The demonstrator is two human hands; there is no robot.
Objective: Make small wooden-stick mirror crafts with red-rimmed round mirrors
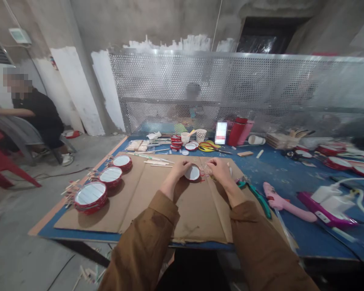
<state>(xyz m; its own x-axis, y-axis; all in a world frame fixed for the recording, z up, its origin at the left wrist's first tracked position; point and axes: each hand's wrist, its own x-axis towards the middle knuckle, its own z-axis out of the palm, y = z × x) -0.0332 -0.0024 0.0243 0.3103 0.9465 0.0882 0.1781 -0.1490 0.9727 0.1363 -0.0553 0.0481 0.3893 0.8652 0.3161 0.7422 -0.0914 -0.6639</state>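
My left hand (pixel 181 169) is closed on the edge of a small red drum (pixel 193 173) with a white head, tilted so the head faces up toward me. To its right my right hand (pixel 220 169) makes a pinch, and whatever sits between thumb and finger is too small to make out. Thin red strands and tiny clear bits (pixel 204 173) lie between the two hands. Both hands are over a brown cardboard sheet (pixel 157 202). Along its left side stand three more red drums: a large one (pixel 90 195), a middle one (pixel 111 176) and a smaller one (pixel 121 161).
Green-handled pliers (pixel 262 200), a pink glue gun (pixel 286 204) and a purple power strip (pixel 326 210) lie to the right. Behind are wooden sticks (pixel 156 163), paper cups (pixel 201 135), a phone (pixel 221 133) and a red bottle (pixel 237 131). A person (pixel 36 109) sits far left.
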